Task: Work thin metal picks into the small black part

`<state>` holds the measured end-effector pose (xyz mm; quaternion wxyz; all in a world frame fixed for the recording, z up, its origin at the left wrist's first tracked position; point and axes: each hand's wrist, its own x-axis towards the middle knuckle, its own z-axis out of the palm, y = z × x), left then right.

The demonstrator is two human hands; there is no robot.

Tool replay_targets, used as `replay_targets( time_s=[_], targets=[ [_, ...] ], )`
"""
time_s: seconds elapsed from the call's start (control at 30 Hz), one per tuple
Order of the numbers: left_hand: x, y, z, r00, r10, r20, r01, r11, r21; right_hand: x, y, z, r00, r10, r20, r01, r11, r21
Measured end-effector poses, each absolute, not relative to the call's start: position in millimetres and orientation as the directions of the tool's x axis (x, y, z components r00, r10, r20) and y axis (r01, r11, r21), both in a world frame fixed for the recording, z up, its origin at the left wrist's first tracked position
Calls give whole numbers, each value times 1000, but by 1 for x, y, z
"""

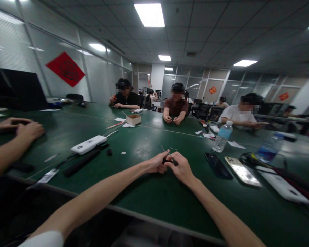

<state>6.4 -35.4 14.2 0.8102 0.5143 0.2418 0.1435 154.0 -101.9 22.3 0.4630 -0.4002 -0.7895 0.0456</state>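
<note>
My left hand (157, 163) and my right hand (181, 168) meet just above the dark green table (141, 192). Their fingers pinch a small black object (168, 161), mostly hidden by them. A thin metal rod (164, 150) sticks up and away from it. To the right of my hands lie a black smartphone (217, 165) and a gold-backed smartphone (242, 171). A white power strip (89, 144) and a long black bar (81, 163) lie to the left.
A co-worker's hands (18, 128) rest at the left table edge. Several seated people work around the table. A water bottle (222, 136), a cardboard box (133, 119) and scattered papers stand on it. A laptop (15, 89) stands far left.
</note>
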Motion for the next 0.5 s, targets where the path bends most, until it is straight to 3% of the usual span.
replay_targets(
  time_s=[0.5],
  targets=[
    [5,-39,18,818,515,-257,58,370,927,149,-107,24,-191,694,694,585,648,-487]
  ],
)
